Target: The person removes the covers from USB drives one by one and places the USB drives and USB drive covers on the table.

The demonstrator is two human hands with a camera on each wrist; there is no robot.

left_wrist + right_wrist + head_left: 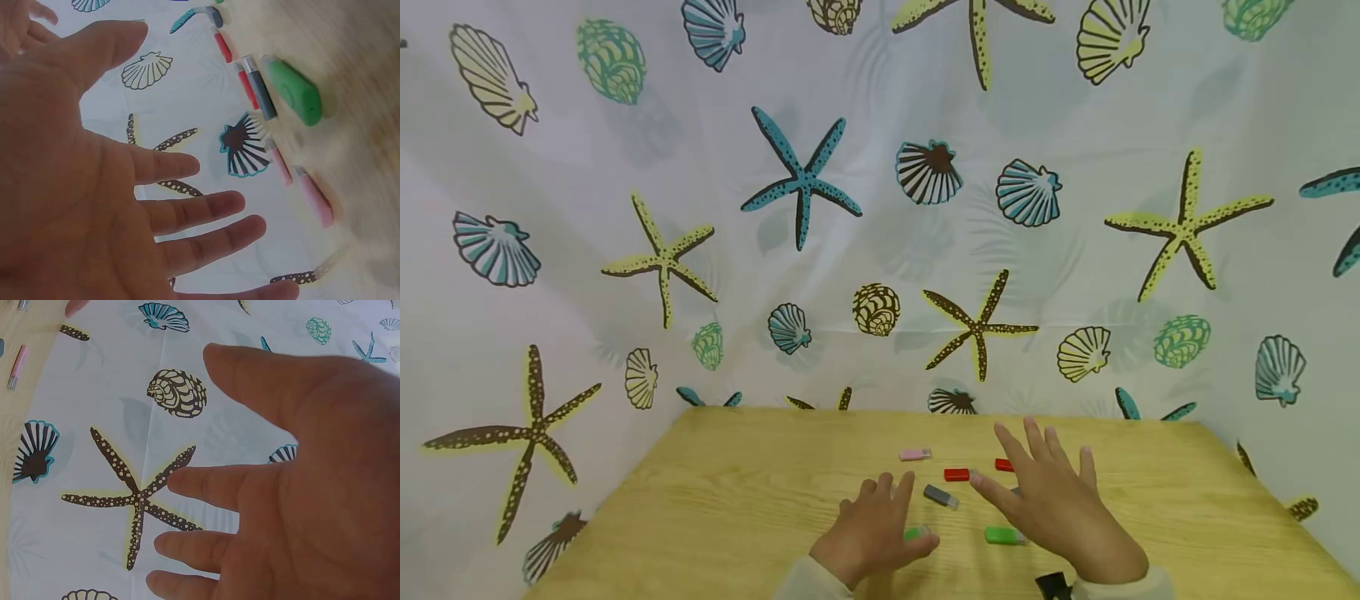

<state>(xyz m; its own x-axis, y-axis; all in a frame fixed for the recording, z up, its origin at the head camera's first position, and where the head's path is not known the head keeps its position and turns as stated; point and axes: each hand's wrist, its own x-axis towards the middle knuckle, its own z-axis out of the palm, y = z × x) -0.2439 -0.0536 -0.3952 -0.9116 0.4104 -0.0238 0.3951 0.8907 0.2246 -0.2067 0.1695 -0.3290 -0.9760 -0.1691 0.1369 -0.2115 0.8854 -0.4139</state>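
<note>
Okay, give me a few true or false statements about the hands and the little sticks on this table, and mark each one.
1. Both hands have their fingers spread and hold nothing. True: the left hand and right hand are open above the wooden table.
2. The pink stick lies nearest the person. False: it lies farthest, toward the curtain.
3. A green stick lies by the right hand. True.
4. The grey stick stands upright. False: it lies flat.
5. The backdrop is plain. False: the curtain shows shells and starfish.
</note>
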